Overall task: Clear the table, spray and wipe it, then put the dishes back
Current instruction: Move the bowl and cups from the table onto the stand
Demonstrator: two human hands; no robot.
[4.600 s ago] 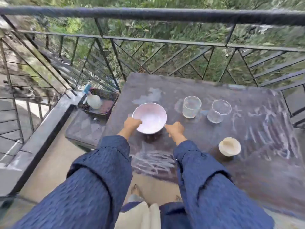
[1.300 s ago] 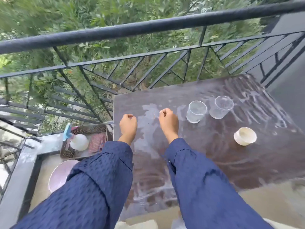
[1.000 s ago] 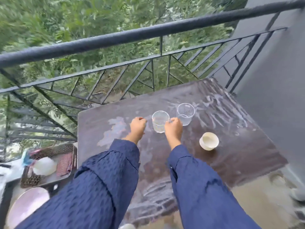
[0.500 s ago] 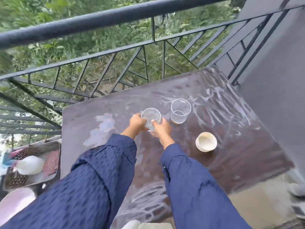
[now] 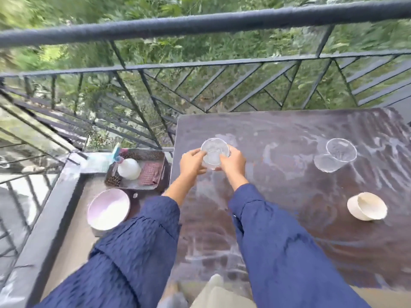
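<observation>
Your left hand (image 5: 191, 160) and right hand (image 5: 232, 161) both wrap a clear glass (image 5: 214, 153), one on each side, over the near-left part of the dark desk (image 5: 278, 196); can't tell if its base touches the surface. Desk is streaked with whitish smears. A second clear glass (image 5: 335, 157) sits further right on the desk, well apart from your hands. A small cream bowl (image 5: 367, 209) stands near the right front of the desk, tilted a bit. Off the desk to your left, a pink bowl (image 5: 108, 208) rests on a lower surface, just in front of a dark tray (image 5: 160, 156). The tray holds a white spray bottle (image 5: 129, 168) with a blue top and a reddish cloth (image 5: 151, 173) beside it. Black railing (image 5: 200, 27) runs behind, greenery beyond. Blue sleeves cover both your forearms.
</observation>
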